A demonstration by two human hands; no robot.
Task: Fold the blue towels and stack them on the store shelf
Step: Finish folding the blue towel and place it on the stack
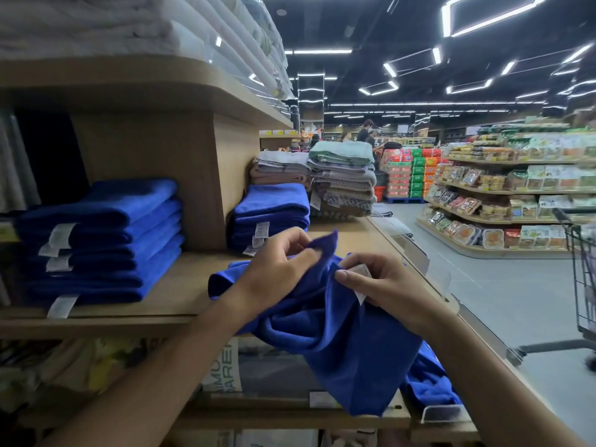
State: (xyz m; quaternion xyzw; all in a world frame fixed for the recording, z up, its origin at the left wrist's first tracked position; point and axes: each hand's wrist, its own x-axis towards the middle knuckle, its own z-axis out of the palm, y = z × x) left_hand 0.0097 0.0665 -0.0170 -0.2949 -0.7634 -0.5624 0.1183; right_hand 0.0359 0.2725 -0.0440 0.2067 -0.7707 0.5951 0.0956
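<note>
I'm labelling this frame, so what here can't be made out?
Head view:
- Print on the white tag of the loose blue towel: too small, partly covered by the right hand.
- Towel's full shape: bunched, the left hand covers part.
- Shelf label by the left blue stack: blurred, cut by the left edge.

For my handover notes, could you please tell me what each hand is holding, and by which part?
Both hold one unfolded blue towel: the left hand pinches its raised corner, the right hand pinches the edge at the white label.
</note>
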